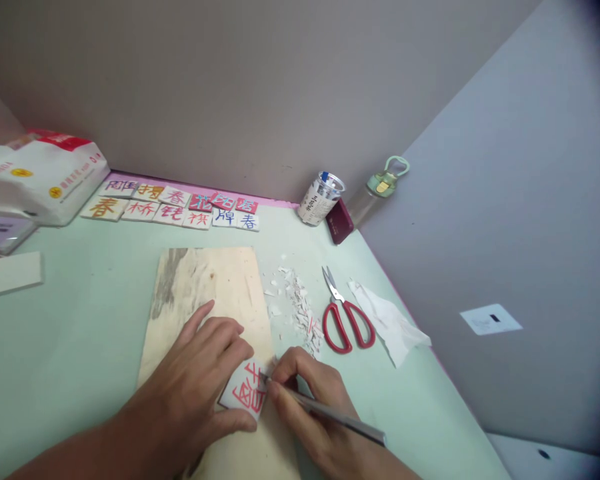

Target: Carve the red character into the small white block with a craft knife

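Note:
My left hand is closed on a small white tile marked with a red written character, thumb along its near edge and fingers along its far edge. It holds the tile down on a pale wooden board. In my right hand is a slim, silver, pen-shaped craft knife, gripped like a pencil. Its tip touches or nearly touches the tile's right side; the fingers partly hide the blade end. White shavings lie scattered beside the board.
Red-handled scissors and a crumpled tissue lie to the right. Farther back stand a can, a dark red box and a bottle. Several character tiles line the back; a tissue pack is left.

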### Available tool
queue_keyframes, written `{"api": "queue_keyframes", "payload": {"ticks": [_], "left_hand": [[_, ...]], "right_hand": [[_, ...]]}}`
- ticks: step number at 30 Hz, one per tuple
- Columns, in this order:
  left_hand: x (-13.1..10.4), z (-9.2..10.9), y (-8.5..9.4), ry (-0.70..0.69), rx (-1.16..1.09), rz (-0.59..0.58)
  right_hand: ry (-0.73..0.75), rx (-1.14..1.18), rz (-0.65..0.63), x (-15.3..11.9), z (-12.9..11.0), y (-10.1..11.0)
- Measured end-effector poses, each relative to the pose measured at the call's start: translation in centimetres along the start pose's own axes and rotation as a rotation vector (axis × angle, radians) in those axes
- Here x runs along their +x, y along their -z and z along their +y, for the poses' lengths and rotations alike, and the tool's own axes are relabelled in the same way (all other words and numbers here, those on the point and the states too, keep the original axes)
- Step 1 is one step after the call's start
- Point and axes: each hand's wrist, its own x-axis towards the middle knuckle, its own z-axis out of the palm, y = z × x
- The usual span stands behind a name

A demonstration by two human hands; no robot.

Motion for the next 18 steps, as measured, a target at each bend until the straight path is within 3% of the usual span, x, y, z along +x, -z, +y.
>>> {"api": "queue_keyframes", "payload": {"ticks": [9,12,15,18], "left_hand": [[0.0,-0.2,-0.1,-0.021,-0.009,0.012],[-0.1,-0.3,-0.2,-0.022,-0.026,0.015],[-0.1,-0.4,-0.3,-0.021,-0.036,0.03],[-0.1,-0.4,-0.4,-0.005,-0.033,0.022]], "right_hand": [[0.127,-0.062,-0.002,0.0,1.0,-0.1],[0.201,-0.142,0.078,-0.3,1.2,0.9],[0.348,-0.378,0.128,-0.6,2.2,1.8],[0.415,-0.683,0.029,-0.8,3.7,2.3]]}}
